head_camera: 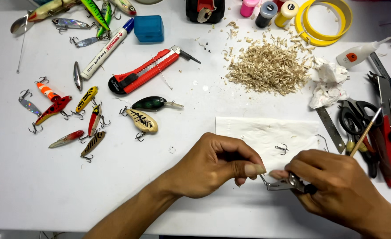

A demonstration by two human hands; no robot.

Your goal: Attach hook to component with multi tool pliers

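Observation:
My left hand (213, 166) is curled at the lower middle of the white table, thumb and fingertips pinching a small metal piece next to the tips of small pliers (284, 183). My right hand (339, 188) grips those pliers at the lower right; their jaws point left toward my left thumb. What sits between the jaws is too small to tell. A treble hook (282, 148) lies on a white paper napkin (257, 132) just above both hands.
Several painted fishing lures (144, 120) lie at the left. A red utility knife (144, 71), a marker (107, 49), a blue box (149, 28), a wood-shavings pile (268, 66), crumpled tissue (328, 82), a glue bottle (359, 54), yellow tape rings (323, 22) and scissors with other tools (359, 117) fill the back and right.

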